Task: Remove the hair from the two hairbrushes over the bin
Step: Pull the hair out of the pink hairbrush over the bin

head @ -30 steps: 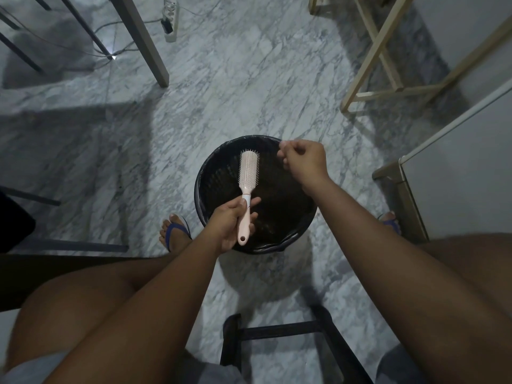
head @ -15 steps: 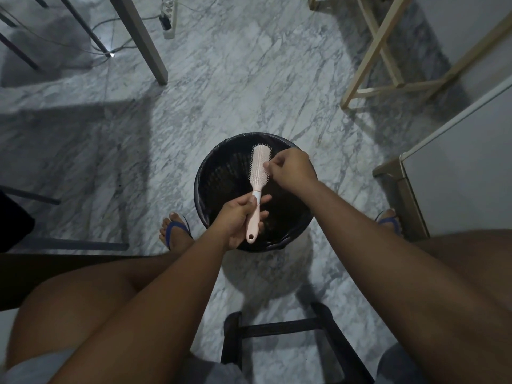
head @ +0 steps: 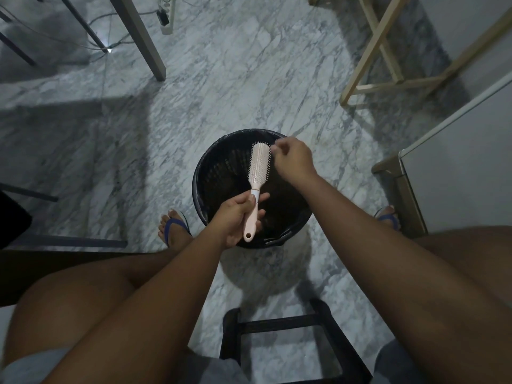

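Observation:
A pale pink hairbrush [head: 259, 164] is held over the round black bin [head: 205, 167], bristles facing up and to the right. My left hand [head: 238, 217] grips its handle near the lower end. My right hand [head: 293, 159] hovers just right of the brush head, fingers pinched together at the top of the bristles. Whether strands of hair are between the fingertips is too fine to see. Only one brush is in view.
The bin stands on a marble floor between my feet in blue sandals [head: 176, 227]. A dark stool frame [head: 277, 325] sits below my knees. A wooden rack [head: 388, 51] is at upper right, a table leg [head: 138, 37] and power strip [head: 166, 15] at upper left.
My right hand went from the bin's far rim to the brush head, then pulled back up and to the right of the bristles. The brush tilted slightly right.

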{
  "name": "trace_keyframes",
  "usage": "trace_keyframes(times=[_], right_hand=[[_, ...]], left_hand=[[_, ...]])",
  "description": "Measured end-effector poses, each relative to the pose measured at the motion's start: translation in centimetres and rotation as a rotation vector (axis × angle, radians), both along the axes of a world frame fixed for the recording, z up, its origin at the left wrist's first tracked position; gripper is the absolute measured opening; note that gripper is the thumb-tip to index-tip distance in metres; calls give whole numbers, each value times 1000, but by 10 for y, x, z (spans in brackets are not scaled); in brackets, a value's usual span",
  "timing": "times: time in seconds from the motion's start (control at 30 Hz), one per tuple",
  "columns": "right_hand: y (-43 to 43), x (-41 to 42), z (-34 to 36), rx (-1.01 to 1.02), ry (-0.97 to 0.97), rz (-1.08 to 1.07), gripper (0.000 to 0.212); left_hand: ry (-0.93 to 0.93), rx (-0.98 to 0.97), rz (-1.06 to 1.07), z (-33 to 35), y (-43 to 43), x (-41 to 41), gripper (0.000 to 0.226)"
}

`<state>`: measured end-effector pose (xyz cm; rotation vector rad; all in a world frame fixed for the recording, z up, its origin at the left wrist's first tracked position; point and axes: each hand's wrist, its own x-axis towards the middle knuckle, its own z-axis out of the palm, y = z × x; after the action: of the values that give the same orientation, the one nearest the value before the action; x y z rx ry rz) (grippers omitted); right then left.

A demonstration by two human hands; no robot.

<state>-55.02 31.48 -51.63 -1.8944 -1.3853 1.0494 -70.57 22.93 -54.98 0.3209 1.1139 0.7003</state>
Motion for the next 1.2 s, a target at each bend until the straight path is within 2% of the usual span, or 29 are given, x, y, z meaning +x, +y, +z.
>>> trace_keyframes(times=[0.1,0.13,0.23,0.3,0.47,0.63,0.73,0.87,0.97,1.07,1.2], right_hand=[[-2,-5,7,-30,-47,112,46],[1,-5,7,-28,-46,105,44],[9,-2,4,12,-153,82,19],[13,-2,3,17,-201,68,18],[17,4,4,36,61,-147,32],[-3,3,0,14,-59,-10,51],[-11,-2,-5,-4,-56,53,41],[-8,-3,0,43,13,22,51],[4,3,3,40,9,13,33],[12,7,7,104,-43,-17,16],[20,4,13,143,109,-159,33]], left_hand=[[0,12,-33,2,-2,-2,31],[1,13,-42,2,-3,-3,30],[-10,12,-63,2,-6,-8,27],[-21,7,-64,1,-8,-9,27],[-70,-27,48,1,-3,-8,30],[-56,-7,42,4,1,-8,30],[-56,10,8,7,1,-6,27],[-16,40,-101,9,-2,-7,30],[-15,41,-129,9,-4,-7,29],[-36,7,-35,6,-5,-3,28],[-52,-16,87,0,-4,-8,29]])
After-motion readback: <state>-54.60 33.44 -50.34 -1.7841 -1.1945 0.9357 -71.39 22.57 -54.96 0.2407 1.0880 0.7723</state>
